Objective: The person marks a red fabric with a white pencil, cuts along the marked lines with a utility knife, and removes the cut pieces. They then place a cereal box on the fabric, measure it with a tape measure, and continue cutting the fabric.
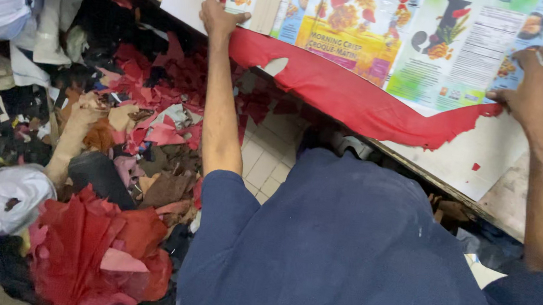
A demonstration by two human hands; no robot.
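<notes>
A flattened printed cardboard box [396,32] lies on a red sheet of material [356,101] spread over a worktable [482,166]. My left hand [217,13] presses down on the cardboard's left end, fingers curled over its edge. Over at the cardboard's right end, my right hand [540,89] rests on it and holds a thin white marking stick [539,57] between the fingers. The red sheet's near edge is ragged and overhangs the table.
A heap of red, pink, brown and black leather scraps [134,126] covers the floor at left. Larger red pieces [96,248] and a white bag [5,196] lie nearer. Pale floor tiles [264,158] show beside my blue-clothed body [342,245].
</notes>
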